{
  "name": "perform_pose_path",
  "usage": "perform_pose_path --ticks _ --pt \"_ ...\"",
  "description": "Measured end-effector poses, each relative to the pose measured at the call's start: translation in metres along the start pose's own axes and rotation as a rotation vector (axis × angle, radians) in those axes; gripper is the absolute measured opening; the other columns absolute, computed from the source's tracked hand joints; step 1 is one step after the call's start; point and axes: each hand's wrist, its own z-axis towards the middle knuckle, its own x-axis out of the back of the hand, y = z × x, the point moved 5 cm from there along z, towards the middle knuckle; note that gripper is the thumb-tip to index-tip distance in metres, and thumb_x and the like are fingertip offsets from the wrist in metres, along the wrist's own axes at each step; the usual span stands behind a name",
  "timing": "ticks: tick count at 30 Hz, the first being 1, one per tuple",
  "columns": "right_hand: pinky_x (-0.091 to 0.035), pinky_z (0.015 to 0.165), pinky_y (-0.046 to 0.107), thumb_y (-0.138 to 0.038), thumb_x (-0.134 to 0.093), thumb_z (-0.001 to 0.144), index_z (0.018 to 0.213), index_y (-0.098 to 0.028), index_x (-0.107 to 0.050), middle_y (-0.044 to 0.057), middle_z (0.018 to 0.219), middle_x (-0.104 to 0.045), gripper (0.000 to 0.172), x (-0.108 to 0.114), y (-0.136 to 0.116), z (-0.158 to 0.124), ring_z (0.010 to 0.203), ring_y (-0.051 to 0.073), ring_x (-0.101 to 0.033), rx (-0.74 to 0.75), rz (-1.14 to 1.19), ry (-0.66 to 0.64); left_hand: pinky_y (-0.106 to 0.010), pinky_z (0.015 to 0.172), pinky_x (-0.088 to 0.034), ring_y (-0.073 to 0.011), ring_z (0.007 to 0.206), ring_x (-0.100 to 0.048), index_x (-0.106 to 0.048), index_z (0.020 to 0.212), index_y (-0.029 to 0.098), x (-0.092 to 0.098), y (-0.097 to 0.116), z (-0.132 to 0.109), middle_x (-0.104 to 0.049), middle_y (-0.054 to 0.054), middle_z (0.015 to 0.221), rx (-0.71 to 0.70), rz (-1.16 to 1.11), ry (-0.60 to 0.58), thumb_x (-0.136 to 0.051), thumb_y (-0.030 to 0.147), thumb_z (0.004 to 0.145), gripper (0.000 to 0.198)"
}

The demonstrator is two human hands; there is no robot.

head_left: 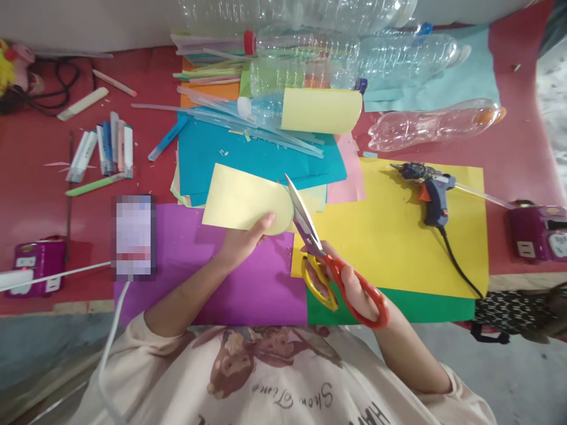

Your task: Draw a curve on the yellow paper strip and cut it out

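My left hand (241,242) pinches the near edge of a pale yellow paper sheet (241,198), whose right end is cut into a curve. My right hand (349,283) grips red-and-yellow scissors (310,236) by the handles. The blades are slightly apart and meet the curved right edge of that sheet. Both hands hover over purple paper (212,277), yellow paper (398,236) and green paper (425,307) lying on the red table (35,165).
A blue glue gun (429,189) with a black cord lies on the yellow sheet. Several clear plastic bottles (398,56), one wrapped in yellow paper (321,110), lie at the back. A teal paper stack (257,159), markers (106,150), a phone (133,236) and purple boxes (538,230) surround the hands.
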Motion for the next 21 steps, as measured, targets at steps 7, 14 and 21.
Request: perform_pose_path --ticks 7,14,21 --pt "-0.033 0.045 0.026 -0.077 -0.037 0.086 0.100 -0.026 -0.053 -0.003 0.069 -0.044 0.055 0.003 0.004 -0.001 0.050 0.010 -0.035 -0.007 0.073 0.025 -0.027 0.049 -0.043 -0.0144 0.048 -0.051 -0.044 0.052 0.022 -0.002 0.006 -0.001 -0.042 0.003 0.043 -0.034 -0.013 -0.051 -0.064 0.052 0.072 0.041" --pt "-0.032 0.042 0.024 -0.077 -0.040 0.085 0.102 -0.024 -0.054 -0.005 0.066 -0.040 0.057 0.003 0.011 -0.001 0.046 0.007 -0.030 -0.001 0.115 0.058 -0.025 0.041 -0.040 -0.0122 0.043 -0.048 -0.047 0.057 0.022 -0.001 -0.001 0.002 -0.043 0.003 0.044 -0.002 -0.104 -0.009 -0.065 0.046 0.070 0.033" --pt "-0.030 0.039 0.024 -0.080 -0.043 0.081 0.106 -0.026 -0.054 -0.006 0.061 -0.041 0.060 0.006 0.010 -0.002 0.045 0.008 -0.031 -0.038 0.095 0.065 -0.023 0.038 -0.038 -0.0097 0.039 -0.044 -0.047 0.055 0.021 -0.001 0.001 0.004 -0.043 0.004 0.044 -0.039 -0.127 0.019 -0.064 0.046 0.066 0.032"
